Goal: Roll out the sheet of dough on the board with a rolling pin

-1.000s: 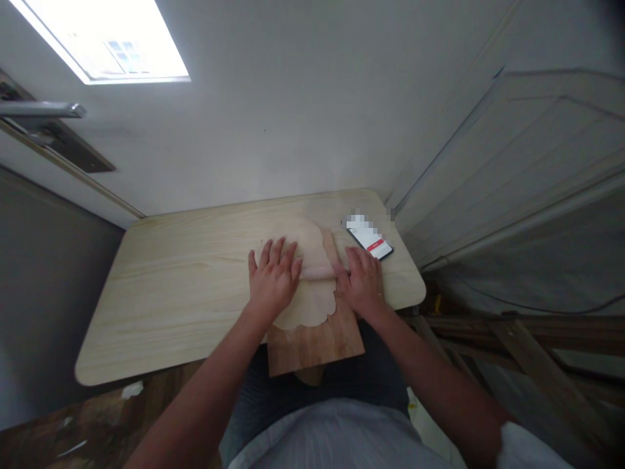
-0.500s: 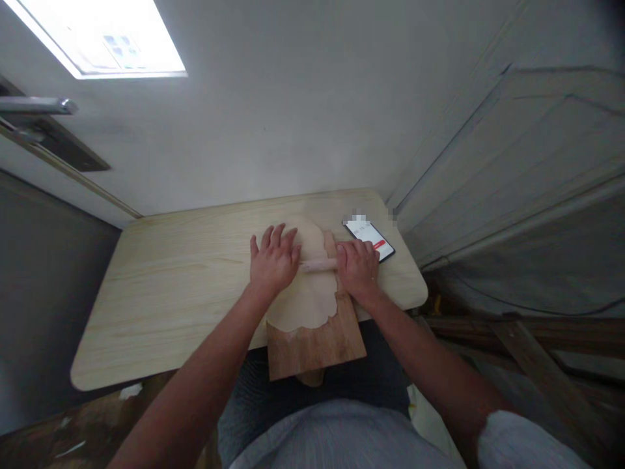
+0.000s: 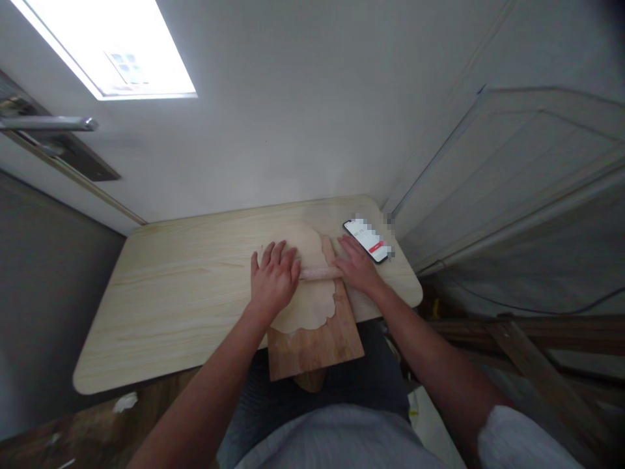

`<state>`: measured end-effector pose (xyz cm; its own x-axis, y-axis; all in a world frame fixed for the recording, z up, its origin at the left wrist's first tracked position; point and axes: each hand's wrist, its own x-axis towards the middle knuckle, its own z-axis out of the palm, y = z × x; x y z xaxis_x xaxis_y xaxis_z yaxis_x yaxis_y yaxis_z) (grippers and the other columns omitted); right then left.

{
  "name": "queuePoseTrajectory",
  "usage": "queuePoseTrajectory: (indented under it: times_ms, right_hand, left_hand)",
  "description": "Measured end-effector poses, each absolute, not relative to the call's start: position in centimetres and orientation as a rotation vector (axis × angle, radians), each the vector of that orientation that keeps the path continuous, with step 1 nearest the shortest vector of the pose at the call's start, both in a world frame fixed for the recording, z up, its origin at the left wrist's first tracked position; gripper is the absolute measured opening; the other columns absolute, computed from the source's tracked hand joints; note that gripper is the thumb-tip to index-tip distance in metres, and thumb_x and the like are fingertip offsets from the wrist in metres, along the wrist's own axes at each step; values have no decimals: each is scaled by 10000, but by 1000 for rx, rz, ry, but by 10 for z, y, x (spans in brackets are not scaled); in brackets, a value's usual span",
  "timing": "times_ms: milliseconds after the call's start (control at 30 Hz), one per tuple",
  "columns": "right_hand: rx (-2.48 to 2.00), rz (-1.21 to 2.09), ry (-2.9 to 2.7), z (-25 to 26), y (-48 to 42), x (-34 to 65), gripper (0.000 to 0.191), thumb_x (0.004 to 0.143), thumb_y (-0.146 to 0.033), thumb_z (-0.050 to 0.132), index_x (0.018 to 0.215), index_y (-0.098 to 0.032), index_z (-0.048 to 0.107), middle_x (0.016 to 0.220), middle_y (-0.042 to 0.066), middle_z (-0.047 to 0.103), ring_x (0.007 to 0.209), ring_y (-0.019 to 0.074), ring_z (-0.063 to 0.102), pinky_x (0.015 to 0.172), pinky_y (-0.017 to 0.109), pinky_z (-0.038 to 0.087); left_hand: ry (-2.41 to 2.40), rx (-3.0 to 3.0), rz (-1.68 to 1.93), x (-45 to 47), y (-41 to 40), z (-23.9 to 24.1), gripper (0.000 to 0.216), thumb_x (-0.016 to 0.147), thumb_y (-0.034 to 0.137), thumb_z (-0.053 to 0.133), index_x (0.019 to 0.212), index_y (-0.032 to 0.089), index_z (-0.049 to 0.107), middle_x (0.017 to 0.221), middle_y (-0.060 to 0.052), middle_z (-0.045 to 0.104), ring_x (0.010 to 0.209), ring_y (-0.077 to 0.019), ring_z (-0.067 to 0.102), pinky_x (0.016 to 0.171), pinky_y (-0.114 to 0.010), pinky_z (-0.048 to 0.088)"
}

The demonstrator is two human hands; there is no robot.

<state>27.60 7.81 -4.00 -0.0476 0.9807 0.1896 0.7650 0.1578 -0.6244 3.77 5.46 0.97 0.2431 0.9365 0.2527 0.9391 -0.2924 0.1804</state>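
A thin pale sheet of dough (image 3: pixel 307 303) lies spread over a brown wooden board (image 3: pixel 317 345) that overhangs the near edge of a light wooden table (image 3: pixel 185 293). A slim rolling pin (image 3: pixel 318 272) lies across the dough. My left hand (image 3: pixel 273 280) rests flat on the pin's left end, fingers stretched out. My right hand (image 3: pixel 356 266) presses on its right end, fingers extended forward.
A phone (image 3: pixel 368 240) with a lit screen lies on the table's far right corner, just beyond my right hand. A white wall stands behind the table, with a door and its handle (image 3: pixel 49 124) at the left. Wooden planks (image 3: pixel 537 339) lie on the floor at right.
Both hands pushed the pin away over the dough, toward the phone, and have now drawn back slightly toward me. The dough sheet stays on the board.
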Motion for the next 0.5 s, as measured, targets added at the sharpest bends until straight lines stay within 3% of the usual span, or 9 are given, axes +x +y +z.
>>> queuePoseTrajectory:
  times_ms: [200, 367, 500]
  right_hand:
    - [-1791, 498, -1826, -32, 96, 270, 721, 893, -568, 554, 1455, -121, 486, 1571, 157, 377, 1476, 266, 306, 1219, 441, 242]
    - [-1836, 420, -1822, -25, 112, 270, 751, 901, -606, 556, 1448, -95, 486, 1551, 184, 400, 1471, 286, 308, 1203, 455, 263]
    - [-1791, 266, -1897, -15, 102, 260, 598, 944, -556, 519, 1355, -126, 581, 1474, 165, 508, 1412, 286, 399, 1174, 456, 300]
  left_hand:
    - [-1858, -2468, -477, 37, 56, 9, 438, 1011, 430, 336, 1333, 273, 588, 1508, -75, 501, 1426, -302, 384, 1170, -591, 248]
    - [-1862, -2455, -485, 38, 58, 9, 435, 1014, 426, 326, 1325, 272, 589, 1500, -71, 511, 1421, -302, 393, 1163, -595, 257]
    - [-1856, -2456, -460, 38, 58, 8, 446, 1016, 431, 314, 1334, 267, 579, 1502, -70, 508, 1416, -305, 398, 1153, -600, 273]
